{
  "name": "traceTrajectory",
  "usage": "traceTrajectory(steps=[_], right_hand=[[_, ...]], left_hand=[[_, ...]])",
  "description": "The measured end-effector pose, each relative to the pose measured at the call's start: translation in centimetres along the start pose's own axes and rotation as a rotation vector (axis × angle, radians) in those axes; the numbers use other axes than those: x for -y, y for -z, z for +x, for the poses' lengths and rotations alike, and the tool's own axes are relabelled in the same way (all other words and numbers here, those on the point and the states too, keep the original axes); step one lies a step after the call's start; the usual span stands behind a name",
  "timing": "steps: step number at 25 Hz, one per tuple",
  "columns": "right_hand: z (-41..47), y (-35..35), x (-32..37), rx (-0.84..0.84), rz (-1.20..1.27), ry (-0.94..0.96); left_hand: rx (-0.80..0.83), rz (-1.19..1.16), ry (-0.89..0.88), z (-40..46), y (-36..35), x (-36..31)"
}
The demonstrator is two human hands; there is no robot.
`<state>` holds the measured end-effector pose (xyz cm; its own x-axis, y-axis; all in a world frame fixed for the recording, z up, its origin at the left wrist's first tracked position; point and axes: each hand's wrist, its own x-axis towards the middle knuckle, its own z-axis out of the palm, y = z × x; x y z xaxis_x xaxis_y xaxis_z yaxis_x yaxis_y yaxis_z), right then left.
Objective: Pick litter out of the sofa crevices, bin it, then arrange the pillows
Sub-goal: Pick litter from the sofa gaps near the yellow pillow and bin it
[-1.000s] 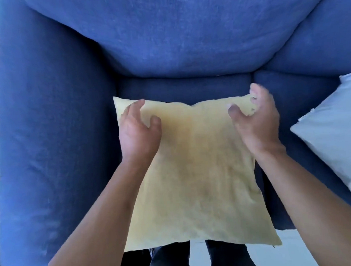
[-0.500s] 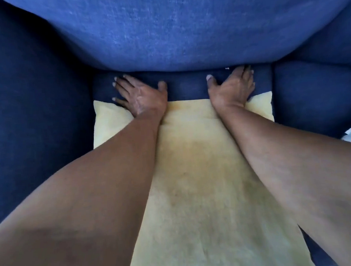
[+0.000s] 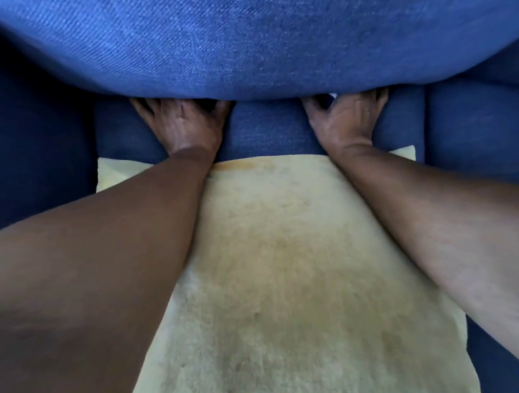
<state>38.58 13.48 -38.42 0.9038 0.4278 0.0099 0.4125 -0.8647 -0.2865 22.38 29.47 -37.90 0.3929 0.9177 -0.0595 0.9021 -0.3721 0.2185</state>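
1. Fingertips of both hands are hidden in the crevice under the blue back cushion (image 3: 244,41); can't tell if curled or gripping anything.
2. Left hand (image 3: 182,125) & right hand (image 3: 347,118) lie palm-down on the seat cushion (image 3: 267,132), well apart.
3. A small white bit (image 3: 332,95) shows just beside the right thumb, at the crevice edge.
4. Yellow pillow (image 3: 286,270) lies flat on the seat under both forearms, its top edge at the wrists, short of the fingers.
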Motion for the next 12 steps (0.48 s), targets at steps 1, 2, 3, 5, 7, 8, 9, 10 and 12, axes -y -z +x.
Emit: traceTrajectory(steps=[1,2,3,5,7,8,9,10,12], right_hand=[[0.1,-0.3,0.0,-0.026,0.009,0.04],[0.2,-0.6,-0.1,-0.039,0.0,0.079],[0.2,-0.8,0.0,-0.029,-0.019,0.103],[0.7,-1.2,-0.3,0.008,-0.064,0.149],[1.5,-1.2,-0.3,0.088,-0.081,0.151],[2.0,-1.3,-0.4,0.145,-0.097,0.148],[2.3,-1.1,-0.2,0.196,-0.081,0.129],[2.7,-1.1,-0.1,0.222,-0.024,0.102],[3.2,-1.2,0.1,0.234,0.019,0.092]], left_hand=[[-0.021,-0.022,-0.009,0.2,-0.3,0.0],[-0.041,-0.028,-0.018,0.3,-0.6,0.0],[-0.061,-0.025,-0.026,0.4,-0.8,0.1],[-0.092,0.0,-0.023,0.5,-1.4,-0.3],[-0.087,0.015,-0.004,0.9,-1.3,-0.4],[-0.078,0.026,0.005,1.1,-1.3,-0.5],[-0.082,0.035,0.0,1.1,-1.4,-0.4],[-0.088,0.034,-0.008,1.1,-1.3,-0.5],[-0.123,-0.022,0.02,1.1,-1.5,-0.5]])
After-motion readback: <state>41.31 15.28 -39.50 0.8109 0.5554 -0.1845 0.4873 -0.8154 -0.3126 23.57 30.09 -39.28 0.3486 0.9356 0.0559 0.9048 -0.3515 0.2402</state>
